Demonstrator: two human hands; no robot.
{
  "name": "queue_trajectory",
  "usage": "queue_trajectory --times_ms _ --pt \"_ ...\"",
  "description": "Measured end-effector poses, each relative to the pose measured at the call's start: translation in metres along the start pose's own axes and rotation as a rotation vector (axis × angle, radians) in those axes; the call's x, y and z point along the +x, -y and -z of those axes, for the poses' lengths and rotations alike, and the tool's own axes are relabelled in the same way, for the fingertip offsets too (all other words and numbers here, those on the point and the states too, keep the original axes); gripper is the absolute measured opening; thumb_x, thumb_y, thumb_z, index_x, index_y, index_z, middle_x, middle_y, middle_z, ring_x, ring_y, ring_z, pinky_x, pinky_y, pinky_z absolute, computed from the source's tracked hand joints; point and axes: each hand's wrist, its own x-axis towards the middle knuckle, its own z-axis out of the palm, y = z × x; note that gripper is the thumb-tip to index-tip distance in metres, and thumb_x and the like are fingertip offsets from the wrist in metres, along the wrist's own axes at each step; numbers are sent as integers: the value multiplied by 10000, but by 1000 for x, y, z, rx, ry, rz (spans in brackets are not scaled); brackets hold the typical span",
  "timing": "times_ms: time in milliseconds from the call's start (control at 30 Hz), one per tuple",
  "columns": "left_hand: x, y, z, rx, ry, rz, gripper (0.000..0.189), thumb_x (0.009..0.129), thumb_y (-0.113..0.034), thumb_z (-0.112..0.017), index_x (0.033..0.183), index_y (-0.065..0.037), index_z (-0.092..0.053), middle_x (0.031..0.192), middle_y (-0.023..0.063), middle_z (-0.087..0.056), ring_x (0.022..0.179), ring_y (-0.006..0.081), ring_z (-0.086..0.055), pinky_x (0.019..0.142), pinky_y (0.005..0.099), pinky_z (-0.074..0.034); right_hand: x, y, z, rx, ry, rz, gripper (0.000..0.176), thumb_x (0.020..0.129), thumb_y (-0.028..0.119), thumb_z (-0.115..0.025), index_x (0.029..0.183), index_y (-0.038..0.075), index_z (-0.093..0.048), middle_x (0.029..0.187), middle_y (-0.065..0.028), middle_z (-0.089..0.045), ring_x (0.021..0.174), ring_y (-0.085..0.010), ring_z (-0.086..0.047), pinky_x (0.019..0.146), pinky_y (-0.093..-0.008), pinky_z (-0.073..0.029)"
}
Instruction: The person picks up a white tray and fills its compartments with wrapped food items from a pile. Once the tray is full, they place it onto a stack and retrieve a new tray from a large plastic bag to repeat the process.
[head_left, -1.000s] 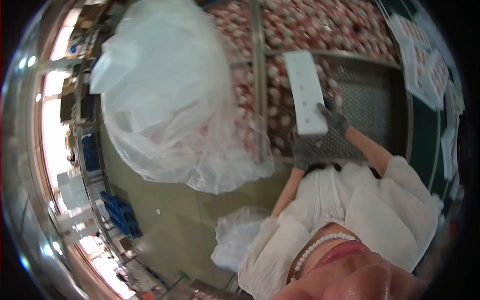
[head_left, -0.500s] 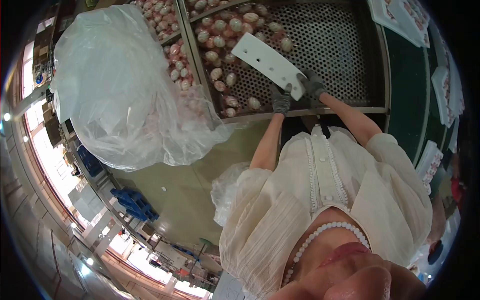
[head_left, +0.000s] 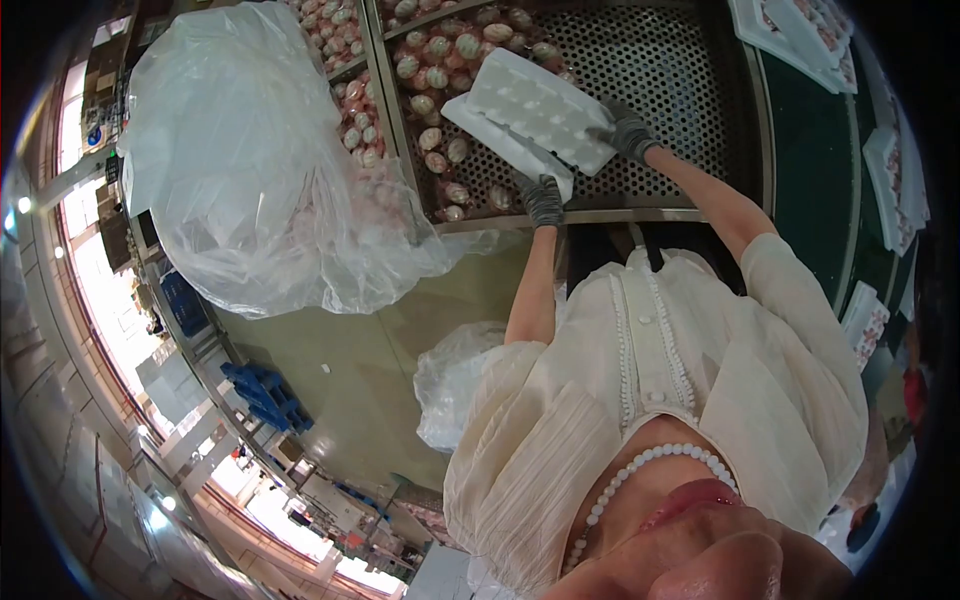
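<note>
Both of my hands wear dark grey gloves and hold white foam egg trays over a perforated metal bin [head_left: 690, 90]. My right hand [head_left: 628, 130] grips the near edge of the upper tray [head_left: 545, 100], whose moulded cups face me. The lower tray [head_left: 500, 148] pokes out beneath it, with my left hand [head_left: 543, 198] pinching its near corner. Several pink and white eggs [head_left: 435, 110] lie in the bin's left part, partly hidden by the trays.
A big clear plastic bag [head_left: 250, 170] bulges over the neighbouring egg bin on the left, and a smaller bag [head_left: 455, 375] lies on the floor. Filled white trays [head_left: 790, 25] sit on a green belt to the right. Blue pallets [head_left: 265, 395] stand on the floor.
One tray edge held by both hands has become two trays spread apart, the upper one tipped with its cups towards me. My right hand moved further out over the bin.
</note>
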Motion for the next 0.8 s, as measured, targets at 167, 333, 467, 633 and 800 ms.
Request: queue_trajectory --times_ms 167,333,467,633,800 --pt "8 11 17 273 -66 46 638 647 -201 -469 1163 101 -246 1147 295 -326 1060 375 -342 926 372 -252 -5 1 -46 -126 54 -24 723 645 380 -581 1199 29 -277 1177 -171 -356 1084 -291 -346 916 -354 -274" --pt "-7 7 36 314 -132 -189 621 620 -153 -500 1139 109 -280 1122 289 -349 1067 373 -331 919 389 -253 -30 -23 -31 -23 -180 22 356 722 240 -502 993 10 -484 947 -183 -504 874 -327 -474 771 -373 -375" --pt "-16 -22 23 132 168 -219 636 638 -123 -500 1173 88 -228 1138 248 -351 1059 339 -355 909 342 -270 -69 -51 0 -36 -421 -125 355 725 272 -495 971 16 -509 929 -166 -532 875 -311 -490 780 -374 -377" --pt "12 -37 -55 -207 486 41 583 664 -178 -512 1164 38 -304 1143 221 -381 1072 320 -355 892 346 -284 -111 -104 23 -95 -492 -387 364 710 285 -516 959 20 -518 928 -174 -531 851 -307 -503 760 -374 -388" --pt "41 24 -138 102 682 -36 551 689 -227 -474 1178 -22 -322 1172 180 -377 1072 333 -344 889 362 -295 -118 -89 26 -149 -500 -449 367 709 279 -515 970 21 -524 914 -179 -536 835 -309 -508 755 -369 -390"
